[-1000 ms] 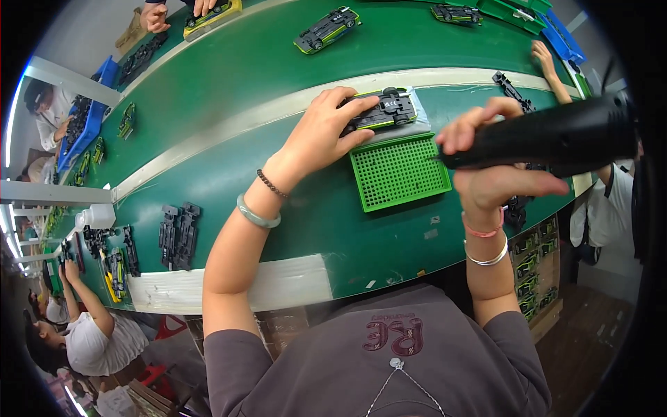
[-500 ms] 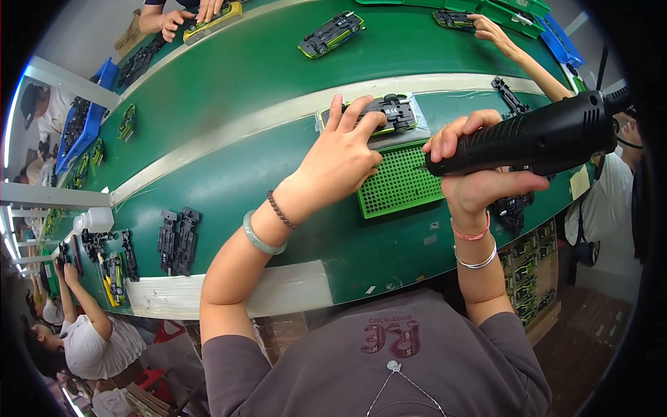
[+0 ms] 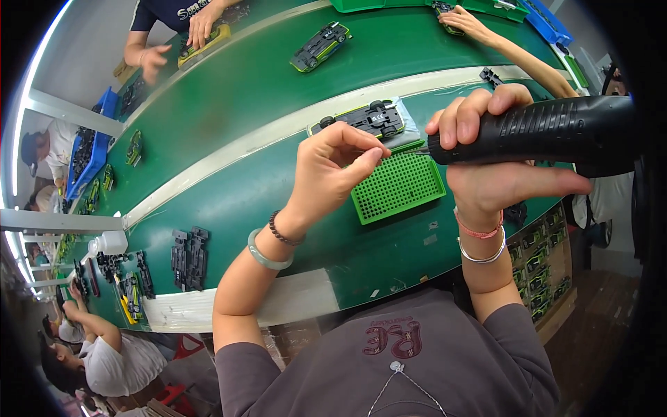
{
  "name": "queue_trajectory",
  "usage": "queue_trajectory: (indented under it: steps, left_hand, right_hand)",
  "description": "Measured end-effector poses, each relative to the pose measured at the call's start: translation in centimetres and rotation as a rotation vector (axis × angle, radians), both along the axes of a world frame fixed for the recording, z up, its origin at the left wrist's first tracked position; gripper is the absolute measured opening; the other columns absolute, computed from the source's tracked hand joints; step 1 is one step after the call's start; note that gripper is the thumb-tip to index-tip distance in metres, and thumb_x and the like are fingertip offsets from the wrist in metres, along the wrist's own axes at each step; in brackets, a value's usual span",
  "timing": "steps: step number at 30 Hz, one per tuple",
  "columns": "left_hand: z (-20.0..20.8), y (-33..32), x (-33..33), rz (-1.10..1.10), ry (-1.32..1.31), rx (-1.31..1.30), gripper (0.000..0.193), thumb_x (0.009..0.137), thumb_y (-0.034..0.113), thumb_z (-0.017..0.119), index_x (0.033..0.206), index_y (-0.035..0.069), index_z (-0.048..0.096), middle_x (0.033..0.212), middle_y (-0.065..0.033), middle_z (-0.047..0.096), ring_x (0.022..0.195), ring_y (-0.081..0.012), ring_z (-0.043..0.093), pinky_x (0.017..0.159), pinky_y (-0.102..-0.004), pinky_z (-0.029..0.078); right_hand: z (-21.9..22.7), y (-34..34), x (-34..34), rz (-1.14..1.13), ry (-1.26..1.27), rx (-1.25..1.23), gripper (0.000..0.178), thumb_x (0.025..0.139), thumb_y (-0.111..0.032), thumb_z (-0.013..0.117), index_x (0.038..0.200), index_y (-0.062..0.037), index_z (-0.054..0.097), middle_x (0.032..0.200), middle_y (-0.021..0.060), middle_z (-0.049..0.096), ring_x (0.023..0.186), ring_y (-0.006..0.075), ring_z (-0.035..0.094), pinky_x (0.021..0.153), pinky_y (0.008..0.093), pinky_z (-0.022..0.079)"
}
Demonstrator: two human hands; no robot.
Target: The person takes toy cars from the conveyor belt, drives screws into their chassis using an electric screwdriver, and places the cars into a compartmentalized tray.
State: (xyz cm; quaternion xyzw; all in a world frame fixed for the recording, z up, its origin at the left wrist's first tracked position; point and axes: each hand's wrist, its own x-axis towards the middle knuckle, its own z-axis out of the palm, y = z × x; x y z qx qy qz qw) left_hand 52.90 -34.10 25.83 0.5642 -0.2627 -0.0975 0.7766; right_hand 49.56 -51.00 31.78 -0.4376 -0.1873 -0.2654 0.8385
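In my right hand (image 3: 486, 139) is a black electric screwdriver (image 3: 549, 132), held level with its thin bit pointing left. My left hand (image 3: 333, 163) is pinched, thumb against forefinger, at the tip of that bit; whatever lies between the fingertips is too small to make out. Just beyond it a toy car (image 3: 368, 119) rests upside down on a pale holder, its black underside and wheels facing up. Below both hands sits a green tray (image 3: 399, 191) with a grid of small holes.
Black chassis parts (image 3: 189, 258) lie to the left on the green table (image 3: 278, 201). Another upturned toy car (image 3: 321, 47) lies on the far side. Across the table a person's hands (image 3: 201, 24) work at a yellow holder, and another person's hand (image 3: 467, 24) holds a car.
My left hand has left the upturned car and come back to the screwdriver's tip, its spread fingers now pinched. The co-worker's hand at far right has lifted a car.
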Motion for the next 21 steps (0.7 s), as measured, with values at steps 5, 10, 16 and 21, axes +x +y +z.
queue_trajectory:
  steps: [5, 10, 16, 21]
  left_hand:
    - [-0.9, -0.6, -0.3, 0.137, -0.251, 0.119, 0.012, 0.077, -0.001, 0.063, 0.087, -0.002, 0.057, 0.082, -0.0085, 0.064, 0.078, -0.0136, 0.063, 0.069, -0.0245, 0.052]
    - [-0.6, -0.5, -0.6, 0.22, -0.619, 0.242, 0.022, 0.075, -0.007, 0.062, 0.095, -0.002, 0.053, 0.086, -0.0117, 0.065, 0.084, -0.0188, 0.064, 0.075, -0.0265, 0.051]
    - [-0.7, -0.7, -0.9, 0.271, -0.683, 0.235, 0.025, 0.073, -0.007, 0.064, 0.096, -0.001, 0.056, 0.085, -0.0111, 0.066, 0.082, -0.018, 0.065, 0.072, -0.0258, 0.051]
    - [-0.8, -0.7, -0.8, 0.325, -0.735, 0.241, 0.022, 0.072, -0.007, 0.065, 0.093, -0.001, 0.059, 0.085, -0.0099, 0.066, 0.079, -0.0164, 0.065, 0.069, -0.0251, 0.051]
  right_hand:
    - [0.3, 0.7, 0.0, 0.097, -0.083, 0.03, 0.102, 0.042, -0.096, 0.015, 0.083, -0.0076, 0.046, 0.059, 0.0053, 0.047, 0.05, 0.016, 0.046, 0.054, 0.0352, 0.045]
    - [0.2, 0.9, 0.0, 0.087, -0.086, 0.059, 0.102, 0.043, -0.095, 0.015, 0.083, -0.0076, 0.046, 0.059, 0.0055, 0.047, 0.05, 0.0164, 0.047, 0.054, 0.0354, 0.045]
    - [0.0, 1.2, 0.0, 0.093, -0.074, 0.049, 0.102, 0.044, -0.095, 0.013, 0.083, -0.0075, 0.046, 0.058, 0.0062, 0.048, 0.049, 0.0173, 0.047, 0.051, 0.0353, 0.046]
    - [-0.2, 1.7, 0.1, 0.072, -0.04, 0.09, 0.102, 0.044, -0.095, 0.012, 0.084, -0.0074, 0.046, 0.058, 0.0067, 0.048, 0.048, 0.0177, 0.047, 0.051, 0.0349, 0.046]
